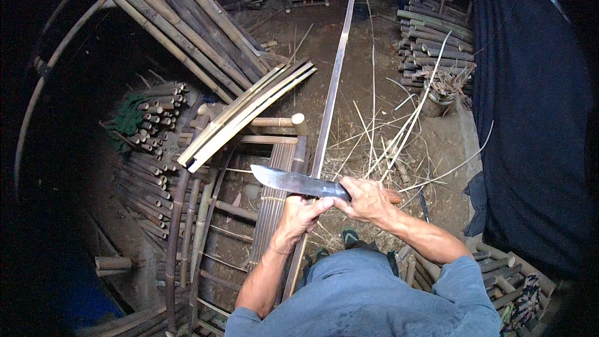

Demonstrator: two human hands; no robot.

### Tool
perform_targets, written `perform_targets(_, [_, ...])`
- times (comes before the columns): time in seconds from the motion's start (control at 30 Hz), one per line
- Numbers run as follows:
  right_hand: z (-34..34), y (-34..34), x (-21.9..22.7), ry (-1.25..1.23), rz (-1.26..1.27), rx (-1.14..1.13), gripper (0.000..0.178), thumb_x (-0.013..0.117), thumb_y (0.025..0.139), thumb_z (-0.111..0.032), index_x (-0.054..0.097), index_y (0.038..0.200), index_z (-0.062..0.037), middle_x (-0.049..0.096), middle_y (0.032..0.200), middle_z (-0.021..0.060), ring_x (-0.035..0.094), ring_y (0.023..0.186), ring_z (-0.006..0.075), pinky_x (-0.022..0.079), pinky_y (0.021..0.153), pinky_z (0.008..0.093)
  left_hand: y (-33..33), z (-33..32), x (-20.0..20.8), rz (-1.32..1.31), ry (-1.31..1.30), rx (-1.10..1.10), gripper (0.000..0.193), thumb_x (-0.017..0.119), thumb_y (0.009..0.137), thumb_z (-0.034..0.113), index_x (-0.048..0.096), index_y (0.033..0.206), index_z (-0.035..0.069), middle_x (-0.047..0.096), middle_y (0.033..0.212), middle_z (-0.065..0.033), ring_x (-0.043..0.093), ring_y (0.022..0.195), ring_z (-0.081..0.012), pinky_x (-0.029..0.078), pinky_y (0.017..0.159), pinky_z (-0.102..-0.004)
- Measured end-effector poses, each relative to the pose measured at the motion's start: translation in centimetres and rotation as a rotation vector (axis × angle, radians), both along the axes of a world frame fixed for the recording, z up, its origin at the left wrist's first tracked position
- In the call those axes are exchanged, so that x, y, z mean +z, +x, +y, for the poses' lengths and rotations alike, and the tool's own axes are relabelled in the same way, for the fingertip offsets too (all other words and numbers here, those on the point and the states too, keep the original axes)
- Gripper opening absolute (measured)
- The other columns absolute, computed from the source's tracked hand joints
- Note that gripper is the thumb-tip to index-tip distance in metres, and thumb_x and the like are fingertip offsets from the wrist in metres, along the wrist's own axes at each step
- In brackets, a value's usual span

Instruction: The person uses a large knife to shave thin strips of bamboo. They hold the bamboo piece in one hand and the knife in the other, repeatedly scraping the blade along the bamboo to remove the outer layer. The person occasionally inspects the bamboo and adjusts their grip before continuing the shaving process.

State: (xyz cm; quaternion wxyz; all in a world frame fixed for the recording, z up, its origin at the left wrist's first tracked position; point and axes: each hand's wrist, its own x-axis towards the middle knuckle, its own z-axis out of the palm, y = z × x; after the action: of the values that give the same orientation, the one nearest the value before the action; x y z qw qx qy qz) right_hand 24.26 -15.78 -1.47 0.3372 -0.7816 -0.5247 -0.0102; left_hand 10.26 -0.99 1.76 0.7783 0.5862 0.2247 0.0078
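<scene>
A long, thin bamboo strip [335,81] runs from the far top of the view down past my left side. My left hand [297,217] is closed round it near my waist, its thumb stretched toward the knife. In my right hand [369,200] is a machete [288,181], its wooden handle end showing past my fingers. The broad blade lies across the strip and points left, just above my left hand. Where the edge meets the strip is hard to make out.
Split bamboo pieces [249,112] lie across a bamboo frame [240,212] at left, with long poles [187,19] behind. Cut bamboo is stacked at left [146,181] and far right [437,43]. Thin shavings [374,150] litter the dirt floor. A dark cloth [530,118] hangs at right.
</scene>
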Motion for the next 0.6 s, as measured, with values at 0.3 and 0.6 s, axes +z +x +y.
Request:
perform_targets(0.3, [0.9,7.8,3.1,0.000,-0.046,-0.312,0.048,0.055,0.091,-0.054,0.055,0.082,-0.0071,0.060,0.062,0.0183,0.063,0.058,0.0388,0.048,0.051,0.0462,-4.5,-2.6,-0.5,-0.081,0.131,0.055,0.095,0.086,0.071,0.023,0.034,0.145,-0.004,0.050,0.076,0.0065,0.045,0.066,-0.0030,0.039,0.059,-0.0194])
perform_targets(0.6, [-1.8,15.5,9.2,0.057,-0.204,-0.412,0.048,0.056,0.090,-0.055,0.060,0.089,-0.0069,0.063,0.069,0.0186,0.064,0.067,0.0406,0.049,0.057,0.0468,-14.5,-4.6,-4.8,-0.138,0.105,-0.069,0.075,0.069,0.085,0.044,0.045,0.137,-0.004,0.059,0.086,-0.0049,0.056,0.080,-0.0134,0.045,0.075,-0.0277])
